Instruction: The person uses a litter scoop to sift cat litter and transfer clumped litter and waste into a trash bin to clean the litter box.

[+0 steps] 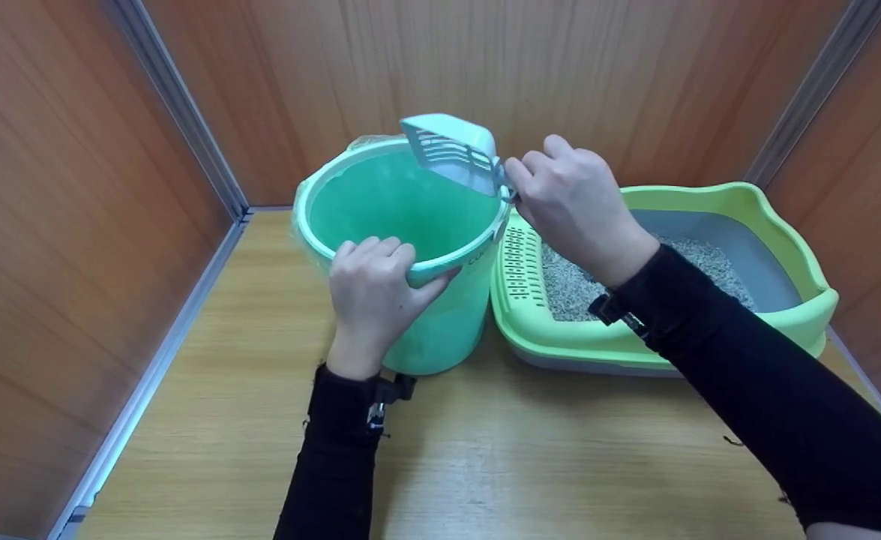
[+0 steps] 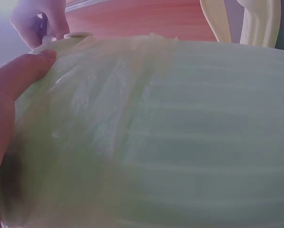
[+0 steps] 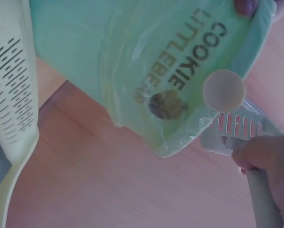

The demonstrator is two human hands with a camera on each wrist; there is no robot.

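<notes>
My left hand (image 1: 371, 289) grips the near rim of a mint-green trash bin (image 1: 440, 322), thumb outside. A clear plastic liner (image 2: 99, 109) folds over the bin's rim. My right hand (image 1: 575, 202) holds a pale blue-green litter scoop (image 1: 477, 135) by its handle. The slotted head tilts over the right side of the bin's mouth, and no clump shows in it. In the right wrist view, the scoop handle (image 3: 263, 199) runs under the fingers, and the bin wall (image 3: 75, 47) carries printed letters. The bin's bottom is hidden.
Right of the bin stands a green and grey litter box (image 1: 560, 341) holding grey litter grains (image 1: 699, 259); my right forearm passes above it. Wood-grain panels (image 1: 485, 67) with metal edging enclose the wooden surface (image 1: 470, 465) on the left, back and right.
</notes>
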